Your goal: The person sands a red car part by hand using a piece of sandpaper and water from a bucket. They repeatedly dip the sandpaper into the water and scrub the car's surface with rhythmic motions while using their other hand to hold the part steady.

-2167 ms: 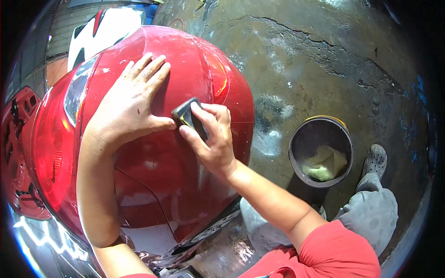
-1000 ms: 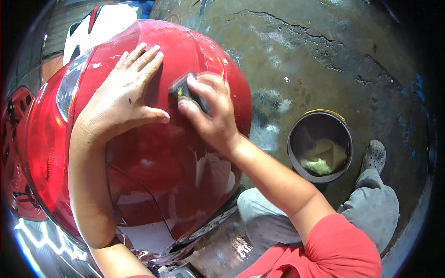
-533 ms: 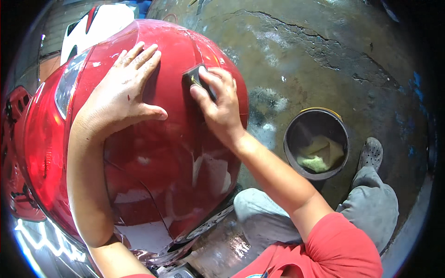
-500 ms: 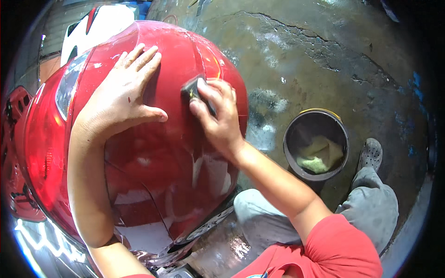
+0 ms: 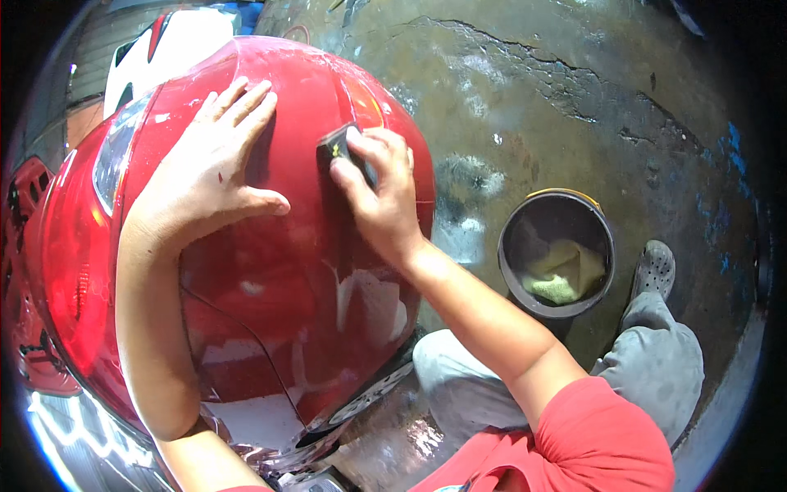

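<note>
A glossy red car body (image 5: 270,246) with a rounded corner fills the left half of the view. On its upper surface my left hand (image 5: 217,168) rests flat, fingers stretched out and thumb apart, holding nothing. To the right of it, my right hand (image 5: 381,184) grips a dark sanding block (image 5: 332,151) with a small yellow mark. Thumb and fingers close round the block, which lies against the red paint; its underside is hidden.
A dark bucket (image 5: 557,197) with a yellow handle stands on the wet, cracked floor (image 5: 492,90) to my right, a pale green cloth (image 5: 561,275) inside it. My bent legs and a grey clog (image 5: 654,271) are beside it. A white panel (image 5: 180,53) is at the far left.
The sanding block has turned slightly in my right hand's grip and shifted a little left on the panel. My left hand keeps its place on the paint.
</note>
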`<state>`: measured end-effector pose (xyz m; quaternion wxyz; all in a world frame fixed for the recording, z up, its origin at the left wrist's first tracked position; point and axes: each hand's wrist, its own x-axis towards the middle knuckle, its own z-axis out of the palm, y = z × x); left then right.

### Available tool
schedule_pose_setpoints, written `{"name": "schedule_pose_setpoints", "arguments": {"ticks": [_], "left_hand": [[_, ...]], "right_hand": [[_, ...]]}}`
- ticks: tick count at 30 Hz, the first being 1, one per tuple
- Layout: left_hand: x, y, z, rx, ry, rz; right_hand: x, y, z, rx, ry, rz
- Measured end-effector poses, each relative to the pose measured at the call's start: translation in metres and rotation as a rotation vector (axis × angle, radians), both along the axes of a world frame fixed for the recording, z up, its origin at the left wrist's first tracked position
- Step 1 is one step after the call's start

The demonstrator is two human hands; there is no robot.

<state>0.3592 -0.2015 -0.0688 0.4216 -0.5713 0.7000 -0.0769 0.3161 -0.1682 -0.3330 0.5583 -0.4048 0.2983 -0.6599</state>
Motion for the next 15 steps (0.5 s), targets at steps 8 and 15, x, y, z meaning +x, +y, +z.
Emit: {"name": "schedule_pose_setpoints", "arguments": {"ticks": [8, 15], "left_hand": [[0.005, -0.003, 0.002, 0.008, 0.003, 0.030], [0.006, -0.004, 0.006, 0.005, 0.006, 0.020]], "right_hand": [[-0.007, 0.038, 0.012, -0.005, 0.001, -0.004], [-0.014, 0.062, 0.036, 0.030, 0.011, 0.062]]}}
